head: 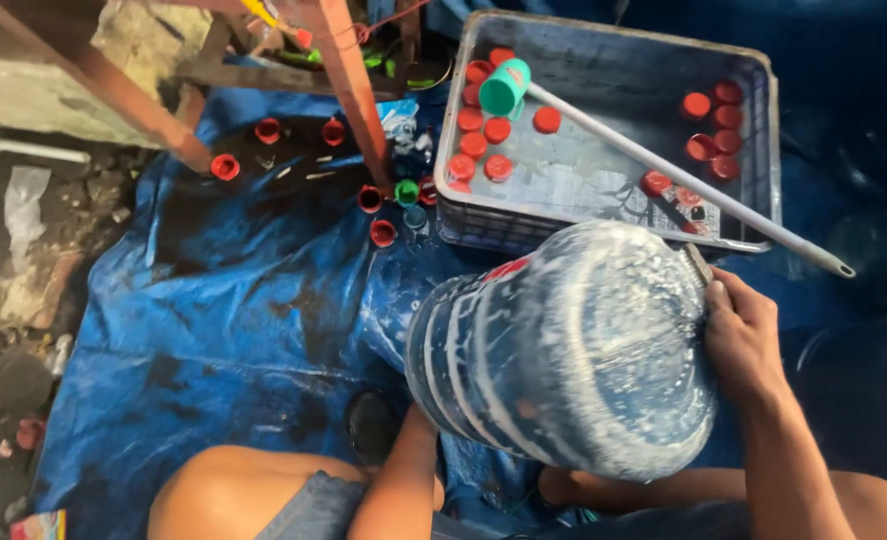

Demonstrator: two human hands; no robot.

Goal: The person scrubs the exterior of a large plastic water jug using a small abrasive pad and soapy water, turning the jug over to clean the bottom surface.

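Right hand (741,335) clamps a scrubber (696,265) against the soapy blue water jug (563,350) mid-frame; left hand's hidden underneath, can't tell its grip.

The right hand (741,335) lay palm-down with fingers curled, its bare forearm stretched up from the lower right. The left forearm rose from between the bare knees, its hand hidden from view.

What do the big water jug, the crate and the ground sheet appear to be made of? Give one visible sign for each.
Water jug: likely translucent blue plastic, ribbed walls, wet with soapy foam.
Crate: seemingly rigid grey plastic, with slotted sides and a matte, scuffed floor.
Ground sheet: probably woven plastic tarpaulin, blue, creased and dirt-stained.
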